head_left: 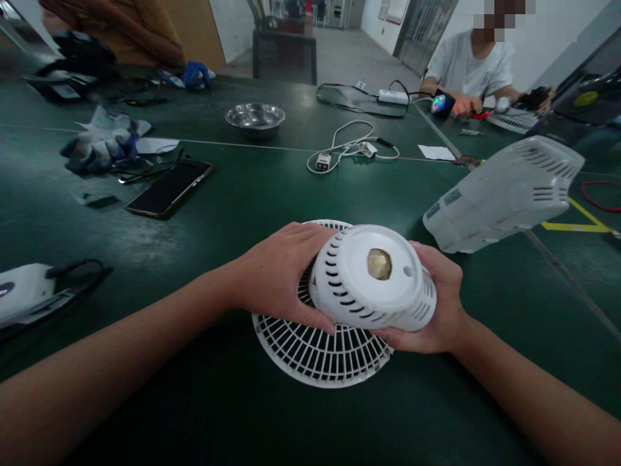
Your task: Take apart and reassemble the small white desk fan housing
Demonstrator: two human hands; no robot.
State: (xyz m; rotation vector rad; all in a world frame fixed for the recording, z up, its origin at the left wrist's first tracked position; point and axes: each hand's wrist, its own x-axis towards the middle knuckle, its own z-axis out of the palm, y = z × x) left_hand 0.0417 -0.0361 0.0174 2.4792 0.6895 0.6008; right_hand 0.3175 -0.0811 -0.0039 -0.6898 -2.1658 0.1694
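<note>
Both my hands grip a white plastic fan motor housing [359, 285], with slots along its side and a hole in its end showing something yellowish. My left hand [286, 272] wraps its left side, thumb across the lower front. On the right side, my right hand [444, 301] curls around it, its fingers partly hidden. Beneath the housing, a round white fan grille [330, 366] lies on the green table, partly covered by the housing and my left hand. To the right stands a long off-white vented plastic casing [504, 194], tilted.
Left on the table [194, 401] are a phone [169, 188], crumpled gloves [104, 142] and a white device [24, 291]. A metal bowl [255, 120] and white cable [334, 152] lie farther back. Across the table, one person [470, 71] handles parts; another person's arm [160, 35] shows left.
</note>
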